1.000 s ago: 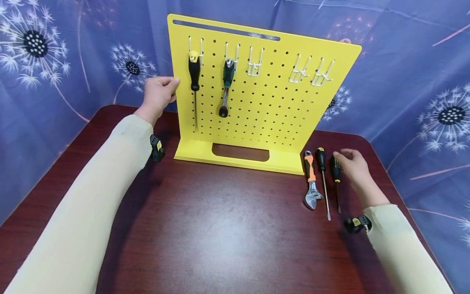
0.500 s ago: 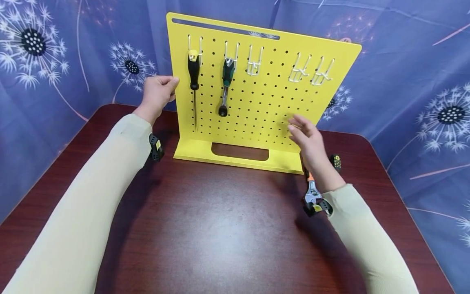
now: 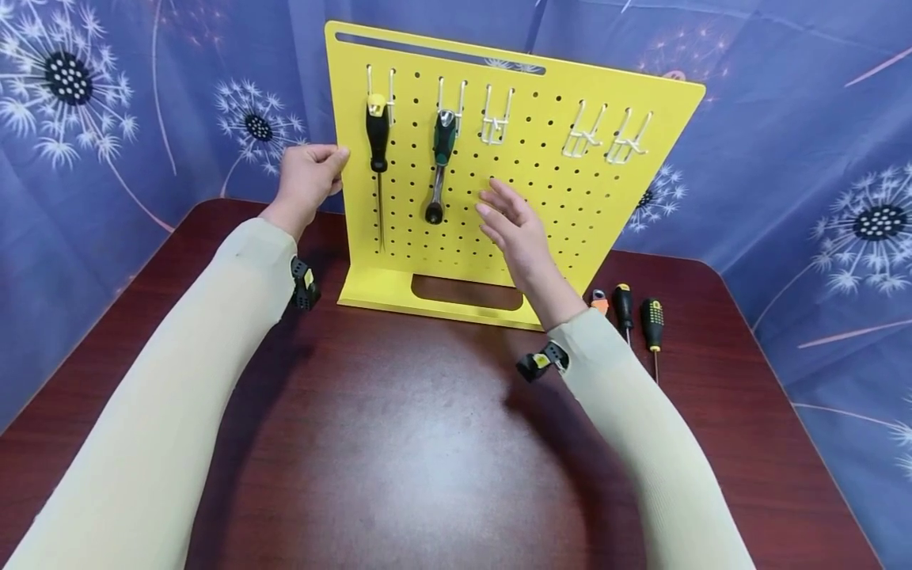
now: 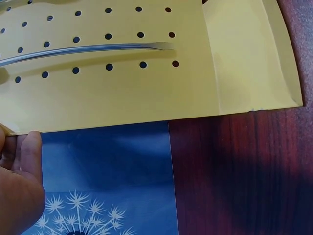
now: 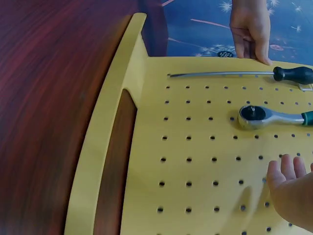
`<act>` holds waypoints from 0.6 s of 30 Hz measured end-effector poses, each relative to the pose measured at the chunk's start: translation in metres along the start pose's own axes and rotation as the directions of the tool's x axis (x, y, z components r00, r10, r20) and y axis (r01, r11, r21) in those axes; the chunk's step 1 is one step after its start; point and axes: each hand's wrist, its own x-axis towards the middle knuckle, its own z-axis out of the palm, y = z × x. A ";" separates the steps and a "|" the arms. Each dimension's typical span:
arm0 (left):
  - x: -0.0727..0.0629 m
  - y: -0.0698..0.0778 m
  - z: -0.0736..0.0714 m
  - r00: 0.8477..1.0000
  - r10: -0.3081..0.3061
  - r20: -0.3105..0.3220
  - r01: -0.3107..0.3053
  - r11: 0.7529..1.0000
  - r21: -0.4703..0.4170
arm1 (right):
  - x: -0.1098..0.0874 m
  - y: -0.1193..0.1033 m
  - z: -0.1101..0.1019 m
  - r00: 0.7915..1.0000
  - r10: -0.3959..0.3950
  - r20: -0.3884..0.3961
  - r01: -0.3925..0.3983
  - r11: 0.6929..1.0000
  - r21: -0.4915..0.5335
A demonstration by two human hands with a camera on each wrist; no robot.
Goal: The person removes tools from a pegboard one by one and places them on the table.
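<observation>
A yellow pegboard (image 3: 563,190) stands on the table. My left hand (image 3: 306,178) pinches its left edge between thumb and fingers. From white hooks at the board's upper left hang a black screwdriver (image 3: 378,134) with a yellow end and, to its right, a ratchet wrench (image 3: 443,142) with a green handle. Before the middle of the board is my right hand (image 3: 523,237), fingers spread and holding nothing. In the right wrist view, that hand (image 5: 296,196) appears below the ratchet head (image 5: 253,113). A bare double hook (image 3: 495,131) sits above it.
Two more bare hooks (image 3: 584,138) are on the board's upper right. On the table at right lie an orange-handled adjustable wrench (image 3: 599,302), mostly behind my right arm, and two screwdrivers, one slim-handled (image 3: 623,305), one with a dotted grip (image 3: 651,321). A patterned cloth (image 3: 805,142) hangs behind.
My right hand has come away from the dotted-grip screwdriver on the table, moving left and up to the front of the pegboard with nothing in it. My left hand stays on the board's edge.
</observation>
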 end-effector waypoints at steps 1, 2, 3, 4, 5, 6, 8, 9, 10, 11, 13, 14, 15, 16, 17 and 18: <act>0.000 0.000 0.000 1.000 0.002 0.000 -0.002 1.000 -0.002 | 0.002 0.000 0.004 1.000 -0.002 0.011 0.002 1.000 0.001; 0.000 0.000 -0.001 1.000 0.002 0.000 -0.002 1.000 0.000 | 0.004 0.000 0.007 1.000 -0.001 0.023 0.001 1.000 0.000; 0.000 0.000 -0.001 1.000 0.002 -0.001 -0.002 1.000 0.000 | 0.006 0.000 0.010 0.999 -0.001 0.034 0.001 1.000 0.001; 0.000 0.000 -0.002 1.000 0.004 -0.002 -0.004 1.000 0.006 | 0.008 0.001 0.013 0.999 -0.002 0.042 0.002 1.000 0.004; 0.000 0.000 -0.002 1.000 0.006 -0.003 -0.006 1.000 0.013 | 0.010 0.001 0.016 0.999 -0.002 0.046 0.002 1.000 0.004; 0.000 0.000 -0.002 1.000 0.004 -0.004 -0.004 1.000 0.017 | 0.012 0.001 0.019 0.999 -0.002 0.050 0.002 1.000 0.012; 0.000 0.000 -0.002 1.000 0.003 -0.004 -0.003 1.000 0.021 | 0.015 0.001 0.024 0.999 -0.002 0.047 0.001 1.000 0.021; 0.000 0.000 -0.002 1.000 0.005 -0.003 -0.005 1.000 0.024 | 0.016 0.001 0.025 0.999 -0.001 0.044 0.000 1.000 0.027; 0.000 0.000 -0.002 1.000 0.007 -0.001 -0.007 1.000 0.025 | 0.017 0.001 0.027 0.999 0.002 0.039 -0.003 0.999 0.032; 0.001 0.000 -0.002 1.000 0.008 0.001 -0.008 1.000 0.024 | 0.018 0.000 0.029 0.999 0.006 0.035 -0.007 0.999 0.037; 0.001 0.000 -0.001 1.000 0.011 0.006 -0.011 1.000 0.026 | 0.021 0.000 0.031 1.000 0.011 0.028 -0.012 0.999 0.040; 0.001 0.000 -0.001 1.000 0.013 0.008 -0.013 0.999 0.029 | 0.022 0.000 0.032 1.000 0.014 0.026 -0.015 0.999 0.039; 0.001 0.000 -0.001 1.000 0.013 0.012 -0.013 0.999 0.031 | 0.023 0.000 0.033 1.000 0.017 0.025 -0.018 0.999 0.039; 0.001 0.000 -0.001 1.000 0.009 0.016 -0.010 1.000 0.030 | 0.025 0.000 0.034 1.000 0.019 0.024 -0.020 0.999 0.038; 0.001 0.000 -0.001 1.000 0.005 0.018 -0.006 1.000 0.029 | 0.026 0.000 0.035 1.000 0.021 0.023 -0.022 0.999 0.040; 0.001 -0.001 -0.001 1.000 0.003 0.019 -0.003 0.999 0.032 | 0.027 0.000 0.037 0.999 0.025 0.021 -0.026 0.999 0.039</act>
